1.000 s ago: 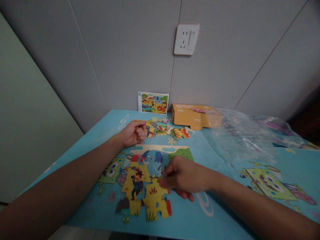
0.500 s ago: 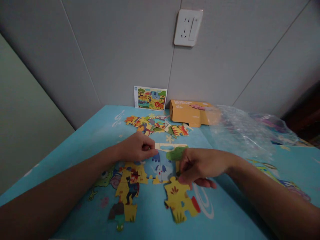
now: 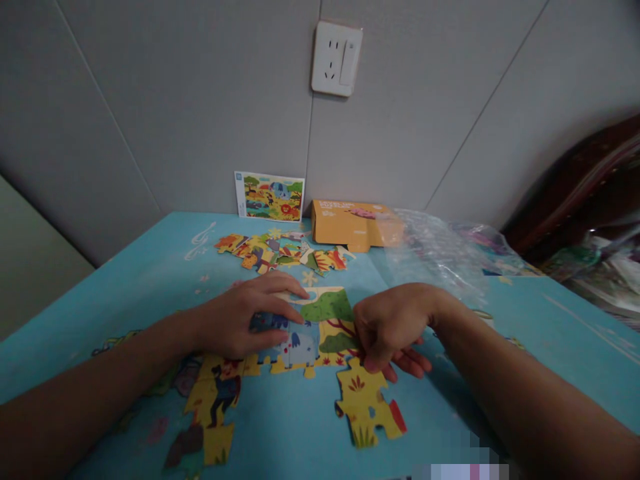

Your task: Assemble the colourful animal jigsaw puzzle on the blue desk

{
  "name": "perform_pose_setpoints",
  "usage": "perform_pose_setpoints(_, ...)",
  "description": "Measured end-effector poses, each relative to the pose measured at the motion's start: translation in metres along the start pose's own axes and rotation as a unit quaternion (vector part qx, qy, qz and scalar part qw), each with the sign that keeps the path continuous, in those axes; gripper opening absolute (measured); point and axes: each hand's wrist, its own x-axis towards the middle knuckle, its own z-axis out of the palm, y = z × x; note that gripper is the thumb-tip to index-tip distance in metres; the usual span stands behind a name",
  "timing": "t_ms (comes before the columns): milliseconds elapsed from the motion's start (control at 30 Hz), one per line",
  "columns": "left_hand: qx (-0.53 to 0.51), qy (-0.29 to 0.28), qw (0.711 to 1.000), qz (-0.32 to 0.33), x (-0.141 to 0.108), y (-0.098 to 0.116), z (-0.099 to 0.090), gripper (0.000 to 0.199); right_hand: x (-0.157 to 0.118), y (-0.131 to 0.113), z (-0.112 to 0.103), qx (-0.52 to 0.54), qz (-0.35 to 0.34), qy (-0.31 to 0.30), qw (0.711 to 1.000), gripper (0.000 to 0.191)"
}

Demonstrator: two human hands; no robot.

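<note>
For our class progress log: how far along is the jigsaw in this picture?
Done: a joined section lies on the table. In hand: the left hand presses it flat while the right hand fits a piece at its edge. Left: a yellow chunk lies apart, and a loose pile waits by the box.

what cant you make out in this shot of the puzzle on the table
Head view only:
- Puzzle pieces under the left hand: covered by its palm and fingers.
- Edge of the assembled puzzle under the right hand: hidden, so any pinched piece is unclear.
- Orange box print: too small.
- Bottom edge: a blurred patch.
</note>
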Motion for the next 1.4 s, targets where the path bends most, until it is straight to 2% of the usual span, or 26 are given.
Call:
perform_pose_setpoints(233,0.013,-0.045,0.999,-0.024,-0.003,-0.002,0.0,0.03,0.004,0.005,-0.003,-0.021,0.007,0.016,1.0,0.028)
perform_pose_setpoints(400,0.025,-0.058,0.997,-0.045,-0.003,-0.003,-0.001,0.029,0.002,0.0,0.0,-0.018,0.021,0.028,0.999,0.029)
perform_pose_setpoints(567,0.024,-0.062,0.997,-0.038,-0.001,-0.002,-0.002,0.029,-0.002,0.001,0.0,-0.022,0.0,0.05,0.998,0.031)
perform_pose_setpoints(700,0.027,-0.076,0.996,-0.045,-0.001,0.001,-0.003,0.032,-0.007,0.002,0.001,-0.031,-0.012,0.113,0.993,0.037)
perform_pose_setpoints(800,0.028,-0.086,0.995,-0.042,-0.001,0.002,-0.003,0.041,-0.016,-0.004,0.011,-0.081,0.008,0.176,0.981,0.037)
perform_pose_setpoints(867,0.031,-0.098,0.994,-0.042,-0.001,0.003,-0.002,0.054,-0.023,-0.012,0.024,-0.143,0.013,0.244,0.959,0.042)
perform_pose_setpoints(933,0.037,-0.112,0.992,-0.04,-0.001,0.005,-0.001,0.068,-0.026,-0.02,0.038,-0.199,0.012,0.325,0.924,0.055)
perform_pose_setpoints(967,0.04,-0.117,0.992,-0.037,-0.001,0.006,0.0,0.072,-0.027,-0.024,0.044,-0.214,0.026,0.344,0.914,0.06)
perform_pose_setpoints(1067,0.049,-0.115,0.992,-0.025,0.001,0.009,0.002,0.068,-0.022,-0.031,0.055,-0.234,0.065,0.35,0.905,0.071)
perform_pose_setpoints(1133,0.054,-0.113,0.992,-0.021,0.003,0.01,0.002,0.063,-0.018,-0.032,0.054,-0.244,0.067,0.342,0.905,0.07)
perform_pose_setpoints(1400,0.069,-0.107,0.992,-0.025,0.002,0.004,0.002,0.059,-0.011,-0.026,0.041,-0.264,-0.018,0.337,0.903,0.054)
